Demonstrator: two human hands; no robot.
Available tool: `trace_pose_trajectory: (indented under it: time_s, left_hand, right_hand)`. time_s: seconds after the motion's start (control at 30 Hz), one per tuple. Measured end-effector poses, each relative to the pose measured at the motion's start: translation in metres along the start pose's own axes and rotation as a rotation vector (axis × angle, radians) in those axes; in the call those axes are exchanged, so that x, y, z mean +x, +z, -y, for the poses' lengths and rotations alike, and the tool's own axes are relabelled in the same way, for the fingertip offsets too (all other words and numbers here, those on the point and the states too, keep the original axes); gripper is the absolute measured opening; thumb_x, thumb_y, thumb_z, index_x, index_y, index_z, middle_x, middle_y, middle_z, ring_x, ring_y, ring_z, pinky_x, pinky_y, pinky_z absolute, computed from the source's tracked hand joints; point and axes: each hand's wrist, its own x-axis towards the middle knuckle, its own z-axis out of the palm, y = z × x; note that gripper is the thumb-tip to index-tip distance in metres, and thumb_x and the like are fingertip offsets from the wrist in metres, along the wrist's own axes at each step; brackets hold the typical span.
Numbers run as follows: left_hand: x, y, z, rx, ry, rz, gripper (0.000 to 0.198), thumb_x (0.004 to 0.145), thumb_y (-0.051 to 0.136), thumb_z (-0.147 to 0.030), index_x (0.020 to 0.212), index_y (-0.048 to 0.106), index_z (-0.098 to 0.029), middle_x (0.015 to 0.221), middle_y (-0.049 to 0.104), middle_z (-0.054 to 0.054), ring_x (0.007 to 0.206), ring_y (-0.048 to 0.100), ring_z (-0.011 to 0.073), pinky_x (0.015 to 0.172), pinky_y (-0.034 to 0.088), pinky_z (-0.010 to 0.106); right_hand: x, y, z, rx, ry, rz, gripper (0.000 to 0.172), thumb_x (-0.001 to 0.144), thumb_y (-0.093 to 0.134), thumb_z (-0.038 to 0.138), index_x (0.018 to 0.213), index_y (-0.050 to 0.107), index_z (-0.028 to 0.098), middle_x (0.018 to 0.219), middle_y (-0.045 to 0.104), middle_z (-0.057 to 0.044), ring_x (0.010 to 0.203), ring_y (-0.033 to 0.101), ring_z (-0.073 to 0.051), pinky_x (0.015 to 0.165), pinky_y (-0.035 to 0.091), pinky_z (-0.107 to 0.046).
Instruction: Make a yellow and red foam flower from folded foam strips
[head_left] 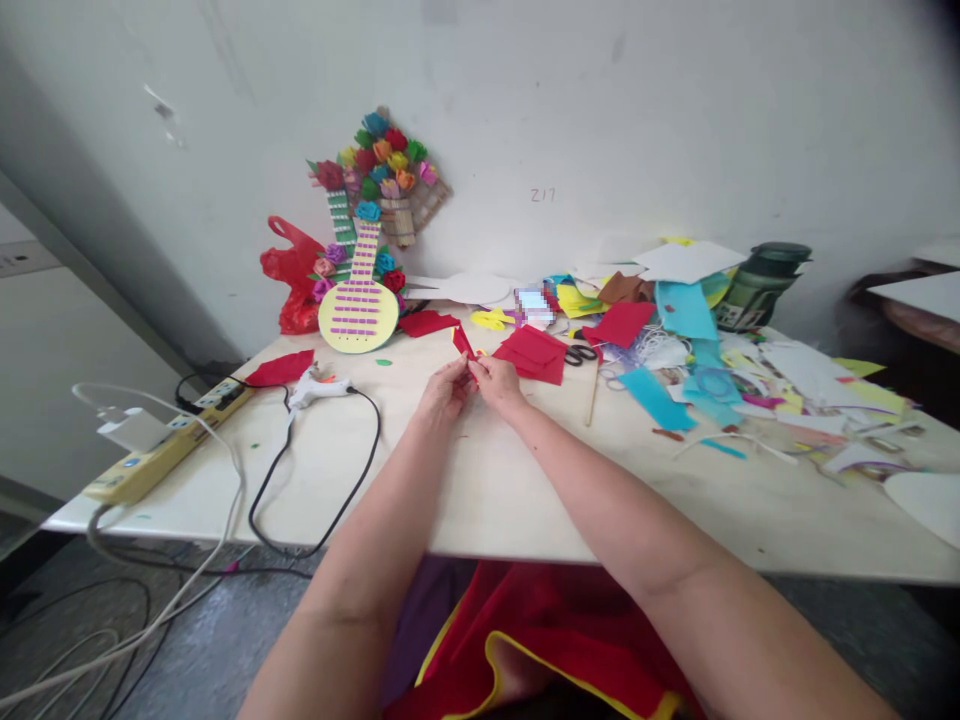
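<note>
Above the middle of the white table, my left hand and my right hand meet with closed fingers on a small folded piece of red crepe paper. A bit of yellow shows at its upper tip; its lower end is hidden by my fingers. Just right of my right hand lies a stack of red paper squares, with black-handled scissors beside it. A white glue gun rests on the table to the left of my left hand.
A yellow power strip with cables runs along the left edge. A yellow guitar-shaped craft and paper flowers stand against the wall. Paper scraps and a dark green bottle crowd the right side. A thin stick lies near the scissors.
</note>
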Motion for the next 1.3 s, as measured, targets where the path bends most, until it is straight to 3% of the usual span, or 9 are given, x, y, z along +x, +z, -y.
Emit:
trace_pose_trajectory:
  time_s: [0.1,0.2,0.3,0.4,0.53,0.8,1.03,1.3]
  left_hand:
    - [0.001,-0.003,-0.001,0.014,0.073,-0.022,0.006,0.072,0.063,-0.016,0.068,0.063,-0.011,0.059,0.063,0.002,0.05,0.056,0.0084,0.048,0.043,0.019]
    - [0.002,-0.005,-0.003,0.015,0.126,-0.085,0.011,0.069,0.067,-0.019,0.077,0.065,-0.012,0.074,0.069,0.006,0.066,0.063,0.012,0.062,0.048,0.021]
    - [0.004,-0.006,-0.004,0.035,0.146,-0.138,0.018,0.067,0.069,-0.024,0.08,0.065,-0.012,0.083,0.07,0.009,0.075,0.065,0.0147,0.066,0.049,0.023]
    - [0.004,-0.007,-0.005,0.032,0.157,-0.15,0.018,0.068,0.068,-0.025,0.08,0.064,-0.011,0.084,0.069,0.009,0.075,0.066,0.0146,0.067,0.049,0.022]
    - [0.005,-0.007,-0.005,0.021,0.161,-0.147,0.017,0.069,0.067,-0.024,0.08,0.064,-0.011,0.083,0.069,0.009,0.075,0.066,0.0149,0.068,0.049,0.023]
    - [0.002,-0.003,-0.003,0.055,0.143,-0.121,0.015,0.068,0.068,-0.024,0.075,0.064,-0.011,0.076,0.069,0.008,0.069,0.064,0.0141,0.064,0.048,0.023]
    - [0.003,-0.002,-0.002,0.03,0.135,-0.135,0.013,0.068,0.068,-0.019,0.075,0.064,-0.01,0.074,0.068,0.007,0.068,0.064,0.014,0.068,0.049,0.025]
    - [0.005,-0.003,-0.002,-0.005,0.127,-0.154,0.008,0.067,0.069,-0.014,0.066,0.062,-0.011,0.065,0.065,0.005,0.059,0.061,0.0108,0.067,0.048,0.024]
  right_hand:
    - [0.003,-0.005,-0.002,0.081,0.02,0.026,0.034,0.085,0.043,0.041,0.07,0.064,0.019,0.059,0.063,0.001,0.064,0.056,-0.014,0.059,0.039,-0.022]
    - [0.009,-0.02,-0.009,0.122,0.128,-0.052,0.04,0.087,0.037,0.045,0.079,0.066,0.02,0.064,0.065,0.0,0.065,0.058,-0.014,0.062,0.04,-0.023]
    - [0.014,-0.037,-0.018,-0.021,0.271,-0.171,0.035,0.087,0.036,0.039,0.084,0.066,0.022,0.075,0.068,-0.002,0.074,0.059,-0.016,0.067,0.041,-0.025]
    - [0.017,-0.042,-0.024,-0.22,0.308,-0.155,0.031,0.085,0.041,0.037,0.088,0.067,0.022,0.087,0.069,-0.006,0.082,0.059,-0.02,0.068,0.04,-0.029]
    - [0.015,-0.035,-0.025,-0.373,0.211,-0.07,0.036,0.084,0.043,0.045,0.09,0.068,0.02,0.094,0.067,-0.011,0.086,0.058,-0.024,0.07,0.04,-0.032]
    - [0.012,-0.019,-0.021,-0.578,0.077,-0.054,0.037,0.082,0.048,0.046,0.09,0.067,0.015,0.1,0.063,-0.016,0.099,0.051,-0.028,0.088,0.03,-0.042]
    - [0.013,-0.016,-0.025,-0.557,0.084,-0.046,0.024,0.084,0.046,0.027,0.088,0.068,0.017,0.1,0.061,-0.013,0.098,0.05,-0.025,0.087,0.03,-0.04]
    - [0.01,-0.012,-0.018,-0.344,0.01,-0.074,0.017,0.078,0.051,0.026,0.074,0.067,0.019,0.092,0.062,-0.006,0.088,0.053,-0.018,0.074,0.036,-0.03]
